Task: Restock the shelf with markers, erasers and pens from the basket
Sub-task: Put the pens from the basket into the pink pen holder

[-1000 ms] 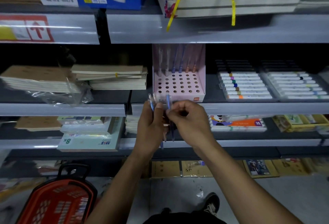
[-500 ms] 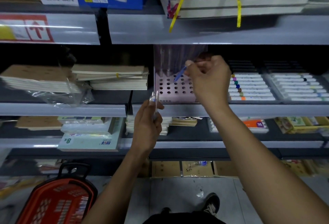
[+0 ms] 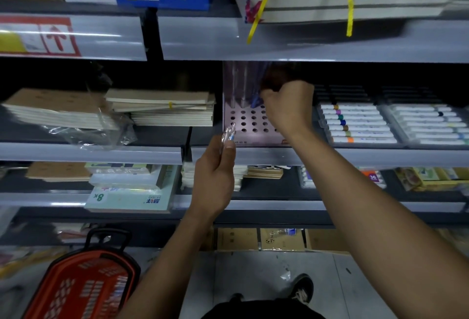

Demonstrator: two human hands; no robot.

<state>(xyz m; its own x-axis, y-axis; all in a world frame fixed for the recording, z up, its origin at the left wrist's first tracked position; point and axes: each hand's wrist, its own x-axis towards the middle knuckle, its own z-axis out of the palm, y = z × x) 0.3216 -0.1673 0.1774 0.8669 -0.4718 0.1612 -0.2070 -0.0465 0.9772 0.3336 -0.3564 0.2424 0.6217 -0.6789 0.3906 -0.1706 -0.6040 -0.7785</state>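
Overhead, the right hand (image 3: pixel 286 105) pinches what appears to be a blue pen (image 3: pixel 256 102), tilted tip-down over the pink holder (image 3: pixel 250 126); the left hand (image 3: pixel 215 176) grips spare pens (image 3: pixel 229 134) upright, just below.

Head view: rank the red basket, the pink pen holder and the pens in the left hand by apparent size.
1. red basket, largest, though cut by the frame edge and nearer the camera.
2. pink pen holder, partly hidden by the right hand.
3. pens gripped by the left hand, clearly smallest.
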